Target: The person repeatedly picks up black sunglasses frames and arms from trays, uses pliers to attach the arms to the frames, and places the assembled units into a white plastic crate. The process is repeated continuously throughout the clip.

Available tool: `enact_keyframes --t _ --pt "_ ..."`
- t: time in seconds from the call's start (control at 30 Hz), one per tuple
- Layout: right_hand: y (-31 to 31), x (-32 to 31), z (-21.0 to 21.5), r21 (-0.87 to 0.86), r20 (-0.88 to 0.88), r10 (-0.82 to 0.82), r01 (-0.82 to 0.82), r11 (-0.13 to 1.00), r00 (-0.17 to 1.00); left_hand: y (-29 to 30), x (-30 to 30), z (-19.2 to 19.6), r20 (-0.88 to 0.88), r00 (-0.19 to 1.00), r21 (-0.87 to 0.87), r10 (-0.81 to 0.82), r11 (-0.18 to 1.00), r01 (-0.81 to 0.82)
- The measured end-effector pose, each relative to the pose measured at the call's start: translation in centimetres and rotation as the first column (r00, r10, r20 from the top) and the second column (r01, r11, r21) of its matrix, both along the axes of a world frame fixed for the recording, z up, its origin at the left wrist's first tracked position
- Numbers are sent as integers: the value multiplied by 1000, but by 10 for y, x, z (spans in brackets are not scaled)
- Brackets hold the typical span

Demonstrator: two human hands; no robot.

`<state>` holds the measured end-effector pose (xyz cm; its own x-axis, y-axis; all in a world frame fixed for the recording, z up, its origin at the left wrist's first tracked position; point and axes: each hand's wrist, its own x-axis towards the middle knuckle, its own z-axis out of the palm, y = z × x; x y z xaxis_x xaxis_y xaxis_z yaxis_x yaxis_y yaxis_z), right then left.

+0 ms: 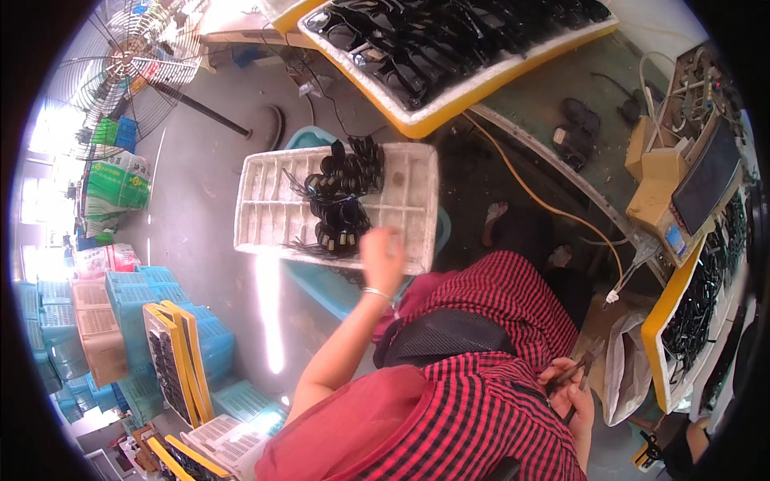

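Over the white foam tray (265, 210), at its near right edge, the left hand (382, 255) reaches out w/ arm extended; it's motion-blurred, so can't tell how far the fingers are spread or whether they've got anything. The pile of small black wired parts (341, 196) lies on the tray just left of and beyond that hand, nearly touching, running as a band from tray's far edge to near edge, thin leads sticking out to the left. Left hand is far nearer the pile. Right hand (571, 391) sits well apart from the tray, down by the red-checked lap, fingers curled closed on small pliers (579, 367), handles towards the palm. Beyond the tray's far right corner: yellow-rimmed tray of black parts (457, 40). Far left of tray: floor fan (132, 60), blue crates (152, 297).
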<state>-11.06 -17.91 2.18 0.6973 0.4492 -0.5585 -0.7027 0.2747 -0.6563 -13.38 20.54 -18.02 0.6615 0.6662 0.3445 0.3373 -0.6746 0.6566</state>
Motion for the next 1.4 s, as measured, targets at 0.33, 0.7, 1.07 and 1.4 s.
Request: enact_keyframes --t 0.33,0.7,1.07,1.4 --pt "20 9 5 -157 -38 48 -53 986 998 125 11 -91 -525 717 120 459 873 -472" --pt "20 -2 10 -160 -30 -35 30 987 999 151 3 -53 -232 791 -936 566 91 -340" --pt "34 38 37 -63 302 12 7 998 953 -79 75 233 819 499 -508 -284 45 860" --pt "13 27 7 -162 471 -457 584 796 754 -161 99 216 546 315 -730 -776 -256 633"
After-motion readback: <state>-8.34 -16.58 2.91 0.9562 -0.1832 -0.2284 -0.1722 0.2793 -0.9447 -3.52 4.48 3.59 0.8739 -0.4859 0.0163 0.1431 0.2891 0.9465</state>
